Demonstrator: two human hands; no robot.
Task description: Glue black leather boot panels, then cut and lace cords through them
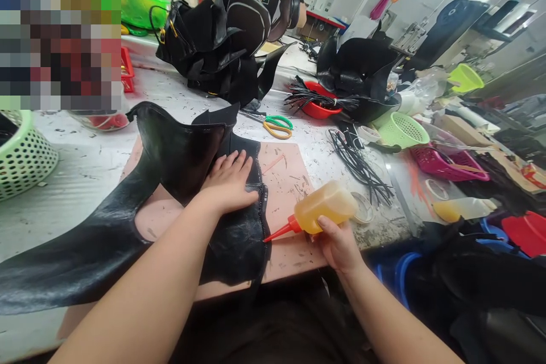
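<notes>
Blk pc (pixel 174 148), grn basket (pixel 29 154) cut off @ L edge.

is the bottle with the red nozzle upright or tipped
Tipped: the bottle is nearly sideways in the right hand, its red nozzle slanting down toward the black piece.

Glossy creased leather-like panel (pixel 106 222), smooth translucent plastic squeeze bottle (pixel 319 207), opaque plastic nozzle (pixel 284 229), matt smudged pink mat (pixel 290 168), scuffed desk (pixel 91 168)

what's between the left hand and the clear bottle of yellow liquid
The head view shows the stitched edge of the black leather-like sheet, then a strip of the flat pink board.
</notes>
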